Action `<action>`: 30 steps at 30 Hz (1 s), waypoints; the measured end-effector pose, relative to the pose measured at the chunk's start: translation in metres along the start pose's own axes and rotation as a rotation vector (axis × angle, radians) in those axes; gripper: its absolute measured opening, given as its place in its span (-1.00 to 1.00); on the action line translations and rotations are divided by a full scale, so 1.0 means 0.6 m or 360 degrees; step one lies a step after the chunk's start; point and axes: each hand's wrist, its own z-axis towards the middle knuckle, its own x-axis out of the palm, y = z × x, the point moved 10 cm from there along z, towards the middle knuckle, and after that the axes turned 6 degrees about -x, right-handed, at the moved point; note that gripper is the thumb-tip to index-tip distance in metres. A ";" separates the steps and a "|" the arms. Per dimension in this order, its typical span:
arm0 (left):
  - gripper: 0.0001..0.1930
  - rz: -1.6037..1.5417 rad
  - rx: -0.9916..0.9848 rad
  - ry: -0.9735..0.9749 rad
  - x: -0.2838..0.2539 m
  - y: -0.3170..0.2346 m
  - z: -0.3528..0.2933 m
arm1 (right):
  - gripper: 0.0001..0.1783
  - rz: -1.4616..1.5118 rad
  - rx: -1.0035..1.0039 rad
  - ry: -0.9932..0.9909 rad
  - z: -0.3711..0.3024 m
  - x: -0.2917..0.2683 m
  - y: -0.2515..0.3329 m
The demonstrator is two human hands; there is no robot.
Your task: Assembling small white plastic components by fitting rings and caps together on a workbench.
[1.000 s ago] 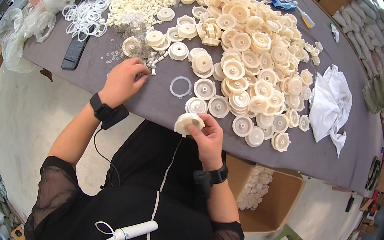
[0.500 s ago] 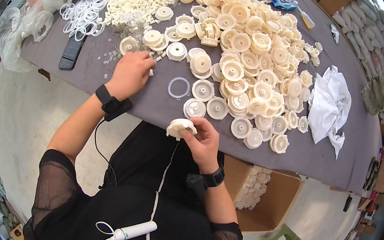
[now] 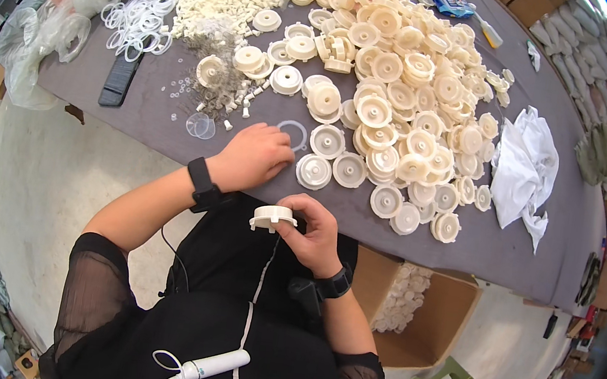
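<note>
Cream cap [image 3: 271, 218] is held in the right hand [image 3: 306, 229], off the near edge of the counter [image 3: 508, 252], above the lap. Seen nearly side-on, tabbed rim low. Right grip: closed round the cap's right side, thumb on the near side; left side left exposed. Left hand [image 3: 258, 155]: held over the near edge of the counter, fingers curled, just beside a translucent ring [image 3: 304, 130], which is partly covered. Whether anything is pinched in the left grip cannot be told; contact with the ring cannot be told either.

Handling, judged by looks: cap to be treated as light, stiff moulded plastic. Little flex expected; surface probably smooth, so some slip possible if only lightly pinched. Small rim tabs rated the weak spot; prying there best avoided. Best hold: opposite sides of the round wall, flat faces kept free. Ring judged thin, soft and bendy, likely to be twisted out of round if squeezed; best lifted by its outer edge.

More caps are piled [image 3: 386, 69] to the right and far side; loose white rings [image 3: 139, 18] are heaped far left, beside small cream pieces [image 3: 220, 1].
</note>
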 end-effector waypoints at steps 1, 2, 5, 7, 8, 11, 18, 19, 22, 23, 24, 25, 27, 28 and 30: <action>-0.89 -0.0005 0.0004 -0.0001 0.002 0.001 0.004 | -0.80 -0.0010 0.0007 -0.0004 -0.002 -0.002 0.001; -0.90 0.0076 -0.0094 0.0012 0.003 0.011 0.010 | -0.80 -0.0020 0.0013 -0.0008 -0.004 -0.005 0.003; -0.93 0.0202 -0.0244 0.0022 0.005 0.026 0.025 | -0.80 -0.0086 -0.0032 -0.0062 -0.007 -0.019 0.011; -0.94 0.0092 -0.0461 0.0062 0.005 0.053 0.030 | -0.81 -0.0057 -0.0021 -0.0083 -0.008 -0.024 0.011; -0.93 0.0095 -0.0477 0.0042 0.003 0.060 0.030 | -0.81 -0.0023 -0.0009 -0.0095 -0.009 -0.026 0.009; -0.94 -0.0075 -0.0648 0.0037 -0.004 0.079 0.028 | -0.81 -0.0038 -0.0022 -0.0100 -0.011 -0.028 0.006; -0.89 -0.0964 -0.0795 0.0227 -0.026 0.068 0.019 | -0.81 -0.0123 -0.0077 -0.0159 -0.009 -0.042 0.012; -0.89 -0.0964 -0.0798 0.0232 -0.029 0.059 0.008 | -0.80 -0.0200 -0.0153 -0.0179 -0.008 -0.042 0.019; -0.91 -0.1629 -0.0837 0.0465 -0.006 0.006 -0.039 | -0.75 -0.0343 -0.0312 -0.0153 0.000 -0.035 0.038; -0.93 -0.1674 -0.0873 0.0547 0.000 -0.006 -0.053 | -0.72 -0.0410 -0.0399 -0.0109 0.003 -0.027 0.049; -0.92 -0.1770 -0.0913 0.0487 0.000 -0.004 -0.066 | -0.72 -0.0407 -0.0396 -0.0104 0.004 -0.024 0.052; -0.92 -0.1772 -0.0918 0.0483 0.000 -0.005 -0.076 | -0.70 -0.0442 -0.0452 -0.0055 0.005 -0.015 0.059; -0.93 -0.1961 -0.1039 0.0542 0.010 -0.003 -0.095 | -0.68 -0.0479 -0.0507 -0.0001 0.005 -0.003 0.069; -0.94 -0.1930 -0.1024 0.0570 0.008 -0.003 -0.100 | -0.68 -0.0472 -0.0459 0.0008 0.004 0.001 0.066; -0.93 -0.1939 -0.0987 0.0551 0.006 -0.002 -0.108 | -0.68 -0.0468 -0.0411 0.0021 0.005 0.009 0.065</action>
